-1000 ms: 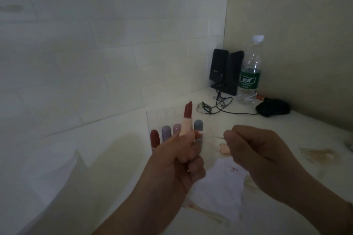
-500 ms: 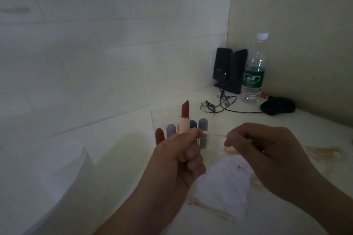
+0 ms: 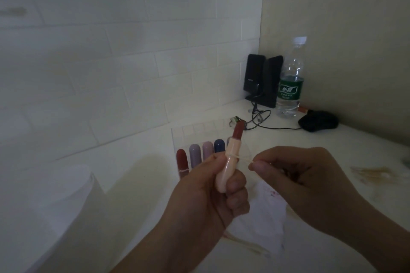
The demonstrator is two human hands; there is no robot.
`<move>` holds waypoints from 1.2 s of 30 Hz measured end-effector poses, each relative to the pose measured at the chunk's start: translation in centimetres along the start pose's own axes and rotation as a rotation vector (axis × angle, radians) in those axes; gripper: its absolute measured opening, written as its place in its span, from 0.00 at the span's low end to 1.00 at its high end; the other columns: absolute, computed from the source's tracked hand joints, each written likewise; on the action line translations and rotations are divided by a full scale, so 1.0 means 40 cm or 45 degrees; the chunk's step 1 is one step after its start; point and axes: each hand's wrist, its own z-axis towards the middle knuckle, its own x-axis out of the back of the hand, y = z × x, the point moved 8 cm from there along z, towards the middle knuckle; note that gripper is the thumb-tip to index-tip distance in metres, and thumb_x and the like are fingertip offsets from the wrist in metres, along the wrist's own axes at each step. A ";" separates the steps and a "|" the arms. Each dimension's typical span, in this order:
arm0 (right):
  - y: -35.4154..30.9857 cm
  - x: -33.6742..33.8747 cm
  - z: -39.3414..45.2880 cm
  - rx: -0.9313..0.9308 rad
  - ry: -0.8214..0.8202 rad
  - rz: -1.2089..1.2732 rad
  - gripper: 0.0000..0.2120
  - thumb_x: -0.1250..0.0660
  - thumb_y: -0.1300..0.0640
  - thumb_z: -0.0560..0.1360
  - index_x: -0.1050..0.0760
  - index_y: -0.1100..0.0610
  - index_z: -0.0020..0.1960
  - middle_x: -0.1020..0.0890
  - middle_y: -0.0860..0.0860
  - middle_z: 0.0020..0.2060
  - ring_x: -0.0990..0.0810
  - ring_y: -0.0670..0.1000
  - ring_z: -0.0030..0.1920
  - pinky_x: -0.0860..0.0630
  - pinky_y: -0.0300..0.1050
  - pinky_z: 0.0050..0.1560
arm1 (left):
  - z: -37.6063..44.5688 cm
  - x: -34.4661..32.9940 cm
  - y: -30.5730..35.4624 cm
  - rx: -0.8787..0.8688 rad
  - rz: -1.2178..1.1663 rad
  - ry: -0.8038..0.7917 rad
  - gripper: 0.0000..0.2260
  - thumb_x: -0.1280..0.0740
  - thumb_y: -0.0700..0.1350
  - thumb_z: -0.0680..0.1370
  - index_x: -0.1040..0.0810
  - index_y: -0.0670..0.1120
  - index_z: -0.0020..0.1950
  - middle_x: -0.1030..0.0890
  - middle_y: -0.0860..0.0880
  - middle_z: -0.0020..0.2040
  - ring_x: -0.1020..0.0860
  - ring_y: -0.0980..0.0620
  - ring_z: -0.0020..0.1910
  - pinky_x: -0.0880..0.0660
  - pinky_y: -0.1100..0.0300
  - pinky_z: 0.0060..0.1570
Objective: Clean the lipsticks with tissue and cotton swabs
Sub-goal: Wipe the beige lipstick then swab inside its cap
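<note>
Nearest, at the left edge, a pale tissue roll (image 3: 66,201) stands on the desk (image 3: 332,250), and a stained tissue (image 3: 261,221) lies flat under the hands. The left hand (image 3: 206,201) has its grip curled round the pink case of an open lipstick (image 3: 230,162), held tilted with the dark red bullet uppermost. The right hand (image 3: 304,179) pinches a cotton swab (image 3: 240,157) between thumb and fingertips; its tip lies against the case's seam, just below the collar. Behind them a clear rack (image 3: 188,137) holds more lipsticks in a row. Far right stand a water bottle (image 3: 290,80), black speakers (image 3: 264,80) and a dark mouse (image 3: 318,120).

The likely mishaps: the swab slipping upward and gouging or smearing the soft bullet, or the thin stick bending under too hard a press. The dim light makes residue easy to miss.
</note>
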 end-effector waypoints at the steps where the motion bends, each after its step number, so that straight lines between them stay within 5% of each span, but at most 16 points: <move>1: -0.002 0.003 0.000 0.002 0.014 -0.019 0.04 0.34 0.51 0.72 0.21 0.44 0.41 0.22 0.46 0.26 0.29 0.44 0.24 0.36 0.25 0.27 | 0.000 0.000 0.000 -0.001 0.004 0.002 0.10 0.39 0.46 0.75 0.33 0.43 0.53 0.34 0.45 0.30 0.37 0.51 0.26 0.38 0.59 0.28; 7: -0.005 -0.001 -0.002 0.024 -0.017 -0.023 0.05 0.32 0.50 0.74 0.21 0.42 0.39 0.25 0.46 0.24 0.31 0.44 0.22 0.36 0.28 0.25 | 0.006 0.001 0.000 0.014 0.010 0.041 0.11 0.37 0.50 0.74 0.32 0.43 0.45 0.34 0.46 0.30 0.37 0.52 0.24 0.40 0.60 0.29; 12: 0.005 -0.004 -0.005 -0.012 0.026 -0.028 0.08 0.38 0.43 0.73 0.21 0.43 0.41 0.22 0.50 0.26 0.27 0.48 0.24 0.29 0.41 0.26 | 0.006 0.007 -0.002 0.007 -0.023 0.036 0.10 0.41 0.47 0.78 0.30 0.42 0.43 0.34 0.46 0.29 0.37 0.52 0.24 0.38 0.61 0.26; 16: -0.007 -0.015 -0.007 0.047 -0.034 -0.050 0.07 0.36 0.45 0.74 0.22 0.45 0.41 0.27 0.46 0.23 0.33 0.43 0.22 0.37 0.29 0.25 | 0.007 0.011 -0.006 0.018 -0.066 0.029 0.14 0.43 0.49 0.80 0.27 0.40 0.44 0.33 0.45 0.30 0.36 0.52 0.24 0.38 0.62 0.25; 20: -0.009 -0.001 -0.004 0.048 0.030 -0.058 0.07 0.38 0.45 0.75 0.24 0.43 0.41 0.28 0.48 0.23 0.32 0.45 0.22 0.34 0.35 0.23 | 0.014 0.018 -0.013 0.039 -0.042 0.048 0.18 0.43 0.52 0.79 0.23 0.38 0.43 0.33 0.46 0.29 0.38 0.54 0.23 0.41 0.62 0.25; 36: -0.023 -0.021 -0.008 0.098 -0.128 -0.145 0.08 0.38 0.47 0.76 0.24 0.47 0.41 0.31 0.45 0.22 0.35 0.43 0.21 0.41 0.26 0.26 | 0.012 0.036 -0.008 0.028 0.192 0.192 0.27 0.45 0.60 0.80 0.21 0.43 0.32 0.40 0.49 0.25 0.46 0.56 0.20 0.51 0.64 0.26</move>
